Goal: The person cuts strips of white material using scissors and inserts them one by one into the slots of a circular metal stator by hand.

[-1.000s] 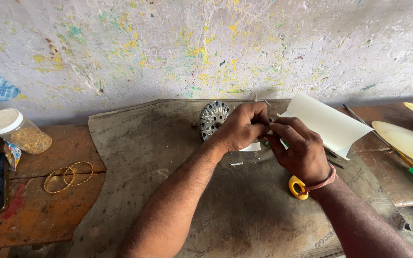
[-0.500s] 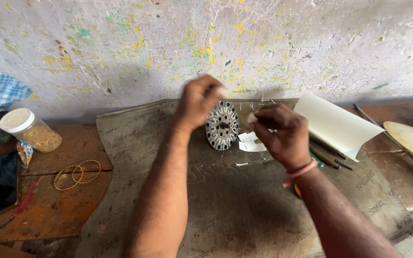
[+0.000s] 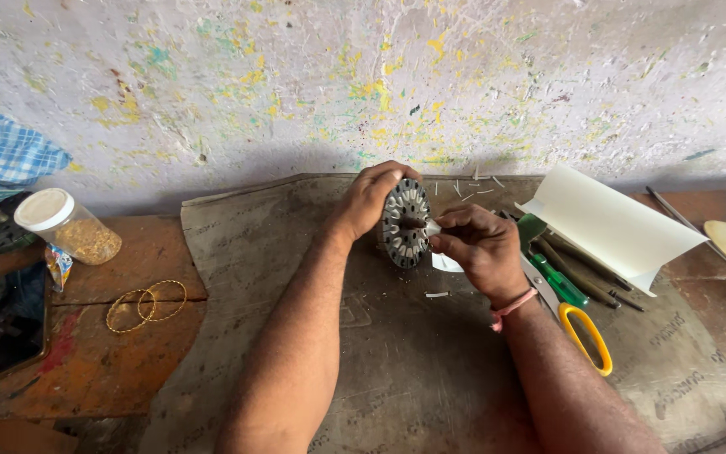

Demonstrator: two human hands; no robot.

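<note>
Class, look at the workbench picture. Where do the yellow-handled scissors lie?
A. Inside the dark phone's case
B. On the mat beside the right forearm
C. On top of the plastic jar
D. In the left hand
B: the yellow-handled scissors lie flat on the mat, just beside the right forearm.

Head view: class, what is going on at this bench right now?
A person holds a slotted metal stator upright on a brown mat. The left hand grips its top rim. The right hand presses a small white paper slip against its slots. Scissors, screwdrivers and a folded white sheet lie to the right; a jar, wire rings and a phone to the left.
</note>
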